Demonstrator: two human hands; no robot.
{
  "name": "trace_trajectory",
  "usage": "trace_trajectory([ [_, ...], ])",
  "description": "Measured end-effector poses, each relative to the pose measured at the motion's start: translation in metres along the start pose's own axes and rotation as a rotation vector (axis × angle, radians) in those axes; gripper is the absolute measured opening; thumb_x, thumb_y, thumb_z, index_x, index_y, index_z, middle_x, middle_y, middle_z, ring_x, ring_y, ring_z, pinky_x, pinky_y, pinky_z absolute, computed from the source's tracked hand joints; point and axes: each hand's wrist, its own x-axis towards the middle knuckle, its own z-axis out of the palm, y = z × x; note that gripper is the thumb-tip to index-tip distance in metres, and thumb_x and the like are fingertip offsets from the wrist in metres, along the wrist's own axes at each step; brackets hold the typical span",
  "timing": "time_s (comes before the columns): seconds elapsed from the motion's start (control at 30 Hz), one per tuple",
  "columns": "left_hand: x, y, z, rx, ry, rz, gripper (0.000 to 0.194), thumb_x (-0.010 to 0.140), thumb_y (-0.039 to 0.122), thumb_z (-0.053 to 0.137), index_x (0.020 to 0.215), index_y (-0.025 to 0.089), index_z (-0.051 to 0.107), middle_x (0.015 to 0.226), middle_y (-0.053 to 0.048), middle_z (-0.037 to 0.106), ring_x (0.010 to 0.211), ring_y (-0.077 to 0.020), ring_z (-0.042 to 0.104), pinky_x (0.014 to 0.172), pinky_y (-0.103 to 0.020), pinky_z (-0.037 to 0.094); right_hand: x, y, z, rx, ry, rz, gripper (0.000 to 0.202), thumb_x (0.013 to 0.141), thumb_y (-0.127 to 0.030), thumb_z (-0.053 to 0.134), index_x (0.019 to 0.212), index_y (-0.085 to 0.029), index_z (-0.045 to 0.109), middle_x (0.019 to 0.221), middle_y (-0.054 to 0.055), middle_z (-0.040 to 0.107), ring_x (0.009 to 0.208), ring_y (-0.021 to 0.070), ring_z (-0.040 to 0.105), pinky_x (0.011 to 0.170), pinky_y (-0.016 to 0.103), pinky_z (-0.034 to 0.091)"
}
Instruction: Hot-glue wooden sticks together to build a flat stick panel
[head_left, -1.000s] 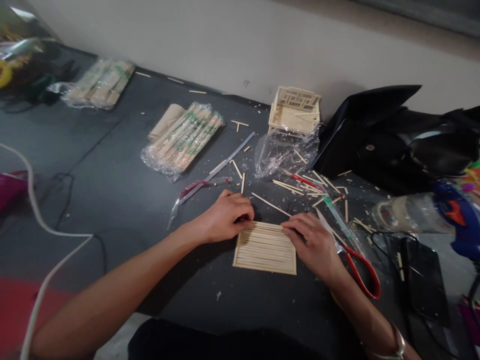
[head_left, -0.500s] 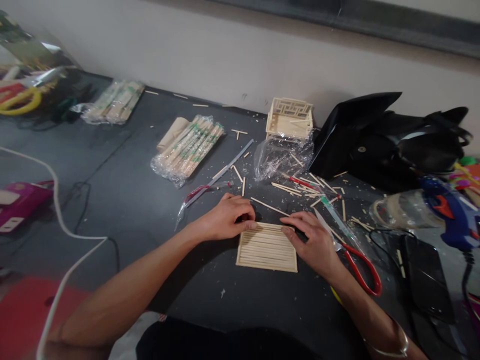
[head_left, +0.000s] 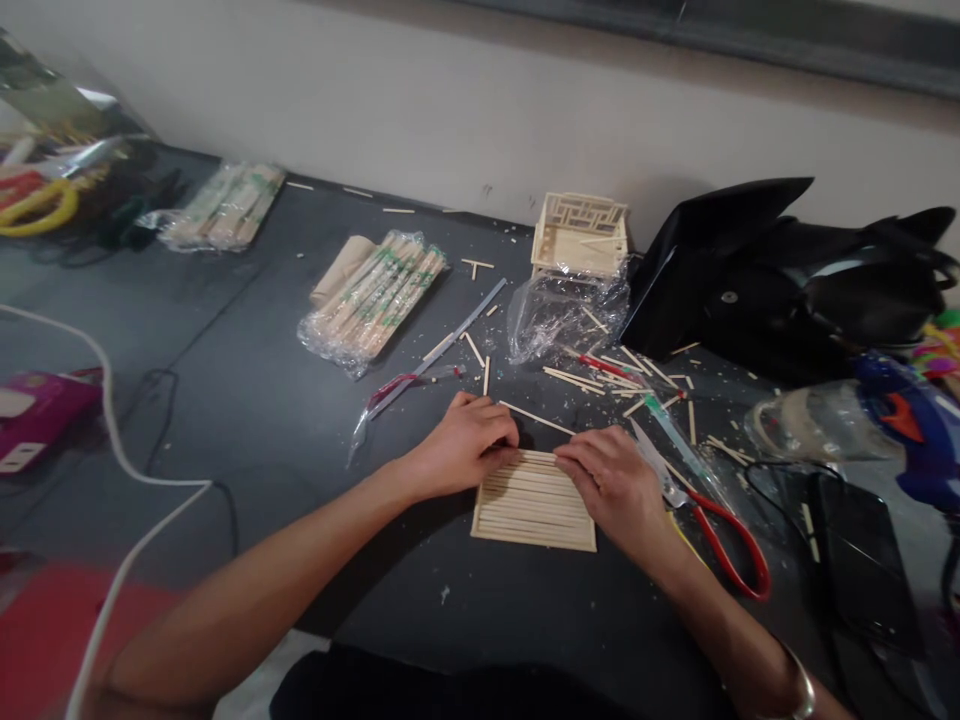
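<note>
A flat rectangular panel of thin wooden sticks [head_left: 534, 508] lies on the dark table in front of me. My left hand [head_left: 469, 447] has its thumb and curled fingers closed at the panel's far left corner. At the far right part of the same edge, my right hand [head_left: 613, 478] is closed with fingers and thumb together. The fingertips partly hide the far edge. Just beyond the panel a loose stick [head_left: 536, 416] lies slanted between the hands. Red-handled scissors [head_left: 720, 540] rest right of my right hand, partly behind the wrist.
Behind are a small stick-built box [head_left: 581, 245], crumpled clear plastic [head_left: 559, 315] and scattered stick pieces. Plastic-wrapped stick bundles [head_left: 382, 300] lie left. On the right are a black bag [head_left: 750, 280], a clear jar [head_left: 814, 425], a blue glue gun [head_left: 900, 410] and a phone [head_left: 862, 560]. A white cable [head_left: 112, 400] runs left.
My right hand's fingers have drawn together and shifted slightly left along the panel's far edge. My left fingers have curled in a little further. The panel lies in nearly the same place.
</note>
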Motion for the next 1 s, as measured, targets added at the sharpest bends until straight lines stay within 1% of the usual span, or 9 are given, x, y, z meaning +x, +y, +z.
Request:
trace_trajectory([
  [0.17,0.000,0.000,0.001,-0.004,0.010,0.025,0.011,0.090,0.016,0.061,0.079,0.019,0.058,0.081,0.002,0.064,0.081,-0.0159,0.055,0.081,-0.032,0.029,0.001,-0.002,0.001,-0.029,-0.008,-0.020,0.027,0.100,-0.019,0.047,0.085,-0.021,0.070,0.084,0.005,0.071,0.077,0.0194,0.058,0.071,0.033,0.047],
  [0.3,-0.001,-0.002,0.001,0.007,0.015,0.043,0.010,0.091,0.016,0.058,0.081,0.019,0.058,0.082,0.002,0.065,0.082,-0.0160,0.056,0.082,-0.032,0.030,0.000,0.000,0.001,-0.040,-0.019,-0.018,0.028,0.100,-0.020,0.046,0.086,-0.021,0.070,0.084,0.005,0.071,0.079,0.0197,0.060,0.072,0.034,0.048],
  [0.43,-0.001,-0.004,0.002,0.054,0.026,0.089,0.012,0.093,0.021,0.055,0.081,0.019,0.058,0.080,0.001,0.064,0.080,-0.0155,0.057,0.082,-0.033,0.032,-0.002,0.004,0.000,-0.049,-0.017,-0.023,0.027,0.101,-0.024,0.047,0.091,-0.022,0.072,0.084,0.005,0.071,0.080,0.0194,0.062,0.073,0.033,0.050],
  [0.57,-0.002,-0.007,-0.001,0.132,0.051,0.120,0.015,0.091,0.023,0.054,0.077,0.020,0.055,0.074,0.001,0.062,0.073,-0.0150,0.055,0.082,-0.033,0.034,-0.006,0.007,0.001,-0.081,0.028,0.012,0.026,0.101,-0.029,0.048,0.099,-0.020,0.072,0.088,0.008,0.071,0.082,0.0206,0.063,0.075,0.035,0.051],
  [0.7,-0.005,-0.009,-0.007,0.250,0.099,0.140,0.019,0.084,0.027,0.054,0.066,0.020,0.052,0.066,0.001,0.058,0.067,-0.0160,0.051,0.081,-0.035,0.035,-0.009,0.008,0.002,-0.096,0.075,0.041,0.023,0.099,-0.030,0.051,0.096,-0.019,0.071,0.087,0.008,0.070,0.081,0.0210,0.062,0.075,0.035,0.051],
  [0.8,-0.007,-0.008,-0.010,0.320,0.121,0.158,0.027,0.084,0.032,0.052,0.060,0.020,0.051,0.062,0.000,0.056,0.065,-0.0170,0.049,0.078,-0.037,0.034,-0.009,0.007,0.002,-0.101,0.125,0.064,0.020,0.098,-0.030,0.053,0.096,-0.019,0.070,0.086,0.008,0.070,0.081,0.0214,0.063,0.075,0.035,0.051],
  [0.87,-0.006,-0.007,-0.009,0.327,0.136,0.144,0.032,0.087,0.039,0.051,0.062,0.020,0.054,0.064,-0.001,0.058,0.067,-0.0177,0.050,0.077,-0.037,0.034,-0.009,0.006,0.002,-0.106,0.144,0.084,0.020,0.097,-0.030,0.053,0.096,-0.019,0.070,0.084,0.008,0.071,0.079,0.0215,0.063,0.074,0.036,0.051],
  [0.93,-0.005,-0.005,-0.006,0.303,0.132,0.134,0.034,0.091,0.045,0.052,0.070,0.019,0.058,0.069,-0.002,0.061,0.070,-0.0184,0.053,0.077,-0.037,0.034,-0.009,0.006,0.003,-0.090,0.149,0.100,0.019,0.097,-0.029,0.053,0.096,-0.020,0.070,0.084,0.008,0.071,0.079,0.0216,0.063,0.074,0.036,0.051],
  [1.0,-0.004,-0.004,-0.002,0.265,0.105,0.142,0.029,0.093,0.042,0.052,0.076,0.019,0.059,0.073,-0.001,0.062,0.073,-0.0182,0.054,0.078,-0.036,0.034,-0.008,0.006,0.003,-0.037,0.142,0.100,0.019,0.097,-0.028,0.053,0.097,-0.020,0.071,0.085,0.007,0.071,0.080,0.0211,0.064,0.075,0.036,0.052],
])
